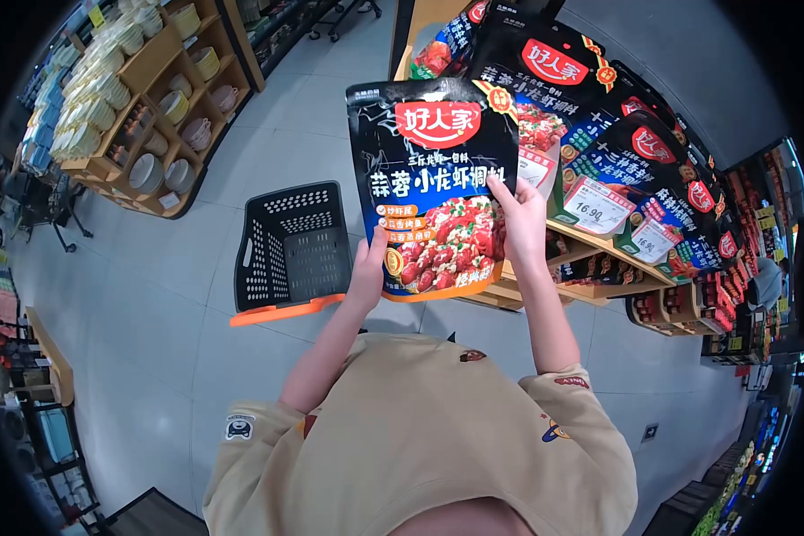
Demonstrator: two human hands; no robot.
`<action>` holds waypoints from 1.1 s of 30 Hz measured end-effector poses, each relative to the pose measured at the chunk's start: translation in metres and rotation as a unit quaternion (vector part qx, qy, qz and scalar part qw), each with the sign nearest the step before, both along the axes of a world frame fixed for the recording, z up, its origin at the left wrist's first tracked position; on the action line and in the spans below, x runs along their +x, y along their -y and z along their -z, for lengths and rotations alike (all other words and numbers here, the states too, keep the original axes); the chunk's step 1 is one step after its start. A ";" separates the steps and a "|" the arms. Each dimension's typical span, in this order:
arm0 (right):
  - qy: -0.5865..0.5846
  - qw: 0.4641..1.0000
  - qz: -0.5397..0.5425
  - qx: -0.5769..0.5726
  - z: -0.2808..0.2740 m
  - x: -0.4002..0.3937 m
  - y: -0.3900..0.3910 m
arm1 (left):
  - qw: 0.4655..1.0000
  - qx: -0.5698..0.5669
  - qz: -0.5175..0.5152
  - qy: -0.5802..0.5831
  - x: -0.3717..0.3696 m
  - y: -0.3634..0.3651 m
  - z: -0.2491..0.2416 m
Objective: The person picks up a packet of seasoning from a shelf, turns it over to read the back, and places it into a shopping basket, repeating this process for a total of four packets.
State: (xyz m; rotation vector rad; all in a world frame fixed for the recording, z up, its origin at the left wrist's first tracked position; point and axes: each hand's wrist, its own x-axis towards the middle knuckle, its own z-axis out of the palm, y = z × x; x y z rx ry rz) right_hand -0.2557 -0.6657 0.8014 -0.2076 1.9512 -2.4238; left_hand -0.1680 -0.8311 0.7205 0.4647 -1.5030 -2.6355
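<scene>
A black and blue pouch of crayfish seasoning (433,192) is held upright in front of me, its printed front facing me. My left hand (367,272) grips its lower left edge, thumb on the front. Higher on the right edge, my right hand (521,219) pinches it, thumb on the front as well. Fingers behind the pouch are hidden. A black shopping basket (293,241) with an orange handle (286,310) stands on the floor beyond my left forearm, and its inside shows nothing in it.
At the right, a wooden display shelf (630,261) bears several similar pouches (634,147) and price tags (590,207). A wooden rack of bowls and cups (183,98) stands at the upper left. Grey floor tiles (143,330) run between the shelves.
</scene>
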 end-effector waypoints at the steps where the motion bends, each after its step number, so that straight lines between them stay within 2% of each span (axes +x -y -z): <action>1: 0.014 1.000 -0.015 0.021 0.010 0.001 -0.005 | 0.999 0.011 -0.007 0.040 0.002 -0.001 0.004; 2: 0.012 0.999 -0.024 0.040 0.018 0.003 -0.010 | 0.996 0.022 -0.013 0.083 0.005 -0.002 0.010; 4: 0.068 0.996 -0.049 -0.002 0.028 0.010 -0.019 | 0.994 0.004 -0.016 0.111 0.008 -0.002 0.028; 6: 0.090 0.993 -0.079 -0.020 0.036 0.019 -0.026 | 0.996 0.063 0.005 0.060 0.011 -0.002 0.029; 8: 0.138 0.986 -0.080 -0.043 0.049 0.028 -0.031 | 0.997 0.060 0.012 0.052 0.013 -0.002 0.030; 10: 0.172 0.976 -0.129 -0.038 0.062 0.041 -0.036 | 0.996 0.051 -0.038 0.062 0.013 -0.002 0.032; 12: 0.259 0.948 -0.146 -0.114 0.074 0.055 -0.038 | 0.996 0.054 -0.041 0.055 0.010 0.002 0.038; 15: 0.247 0.938 -0.199 -0.138 0.077 0.072 -0.037 | 0.999 -0.010 -0.029 0.045 0.011 0.005 0.039; 18: 0.225 0.947 -0.183 -0.138 0.088 0.075 -0.036 | 0.997 -0.069 -0.026 0.036 0.010 0.008 0.052; 19: 0.225 0.949 -0.173 -0.140 0.087 0.077 -0.035 | 0.994 -0.086 -0.034 0.053 0.012 0.005 0.037; 26: 0.206 0.955 -0.172 -0.125 0.086 0.079 -0.036 | 0.996 -0.072 -0.030 0.053 0.014 0.004 0.032; 29: 0.190 0.962 -0.160 -0.112 0.088 0.081 -0.034 | 0.998 -0.012 -0.017 0.054 0.014 0.004 0.025; 31: 0.195 0.963 -0.118 -0.141 0.088 0.083 -0.035 | 0.998 0.010 0.036 -0.045 0.015 0.008 0.025; 32: 0.195 0.963 -0.119 -0.140 0.088 0.084 -0.035 | 0.998 0.010 0.036 -0.045 0.015 0.006 0.016; 33: 0.191 0.968 -0.097 -0.131 0.086 0.083 -0.035 | 0.994 -0.069 -0.013 -0.080 0.014 0.001 0.001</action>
